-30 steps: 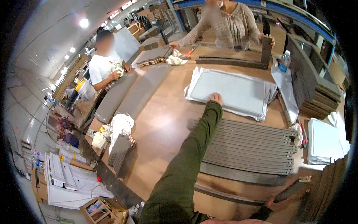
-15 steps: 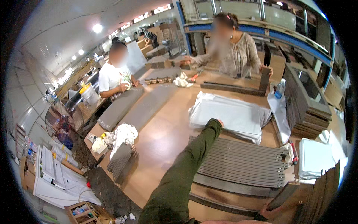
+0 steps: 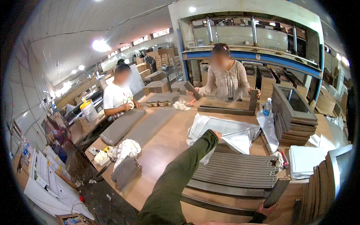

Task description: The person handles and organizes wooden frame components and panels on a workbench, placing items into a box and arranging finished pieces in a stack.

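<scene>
My left hand [image 3: 216, 134], at the end of a green sleeve [image 3: 176, 176], is closed on a thin white sheet [image 3: 240, 140] at the top of a stack. The sheet is lifted and creased diagonally, and one corner hangs over a row of grey slats [image 3: 236, 168]. Most of the left fingers are hidden. Near the lower right, my right hand [image 3: 267, 208] grips a short grey frame bar [image 3: 276, 193], which stands tilted up at the end of a long grey bar [image 3: 217, 205] lying on the table.
Across the wooden table [image 3: 165, 146], one person [image 3: 225, 78] holds grey frame pieces; another [image 3: 119, 93] wipes a grey panel [image 3: 122, 127]. Stacked framed panels [image 3: 294, 116], a water bottle [image 3: 267, 107] and white sheets [image 3: 307, 161] stand right. Slats [image 3: 126, 170] and a cloth [image 3: 127, 150] lie left.
The white sheet has gone from lying flat to being pulled up and folded toward me by my left hand. The far person has raised a grey piece. My view has tilted upward.
</scene>
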{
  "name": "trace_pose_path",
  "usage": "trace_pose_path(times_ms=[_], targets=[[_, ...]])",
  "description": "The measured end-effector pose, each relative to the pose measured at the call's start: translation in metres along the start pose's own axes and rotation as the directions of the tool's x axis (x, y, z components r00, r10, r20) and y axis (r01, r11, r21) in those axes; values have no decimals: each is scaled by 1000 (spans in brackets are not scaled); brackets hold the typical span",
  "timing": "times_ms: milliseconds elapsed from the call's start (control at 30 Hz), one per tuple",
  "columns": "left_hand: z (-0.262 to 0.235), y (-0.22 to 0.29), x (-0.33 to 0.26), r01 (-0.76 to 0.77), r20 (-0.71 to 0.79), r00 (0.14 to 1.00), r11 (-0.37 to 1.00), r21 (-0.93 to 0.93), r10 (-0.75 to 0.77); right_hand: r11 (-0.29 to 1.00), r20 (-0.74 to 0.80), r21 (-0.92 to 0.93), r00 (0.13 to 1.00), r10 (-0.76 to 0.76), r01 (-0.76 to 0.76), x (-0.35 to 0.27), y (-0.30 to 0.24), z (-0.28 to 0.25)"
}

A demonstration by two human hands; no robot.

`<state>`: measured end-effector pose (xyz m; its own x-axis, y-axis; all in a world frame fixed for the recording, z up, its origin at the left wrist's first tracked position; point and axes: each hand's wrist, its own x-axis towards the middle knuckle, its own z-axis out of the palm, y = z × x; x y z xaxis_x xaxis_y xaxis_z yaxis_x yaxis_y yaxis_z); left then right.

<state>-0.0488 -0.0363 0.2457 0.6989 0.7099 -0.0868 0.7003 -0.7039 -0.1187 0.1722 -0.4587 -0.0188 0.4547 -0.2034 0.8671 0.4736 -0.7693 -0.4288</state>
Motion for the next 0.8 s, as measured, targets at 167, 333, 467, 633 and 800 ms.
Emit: trace_pose_path(times_ms=[167, 333, 467, 633, 800], targets=[[-16, 12, -8, -82, 97, 992, 995, 54, 77, 977, -87, 155, 987, -132, 144, 12, 7, 4], [9, 8, -19, -113, -27, 993, 983, 148, 118, 980, 115, 196, 993, -3, -20, -13, 16, -3], [10, 6, -25, -138, -130, 978, 971, 194, 165, 951, -49, 228, 978, -205, 211, 4, -3, -25], [-56, 1, -80, -172, -450, 866, 975, 139, 216, 967, 125, 235, 983, -134, 102, -5, 16, -18], [-143, 14, -179, -220, -750, 538, 923, 315, 384, 923, -91, 357, 989, -119, 144, 14, 7, -21]])
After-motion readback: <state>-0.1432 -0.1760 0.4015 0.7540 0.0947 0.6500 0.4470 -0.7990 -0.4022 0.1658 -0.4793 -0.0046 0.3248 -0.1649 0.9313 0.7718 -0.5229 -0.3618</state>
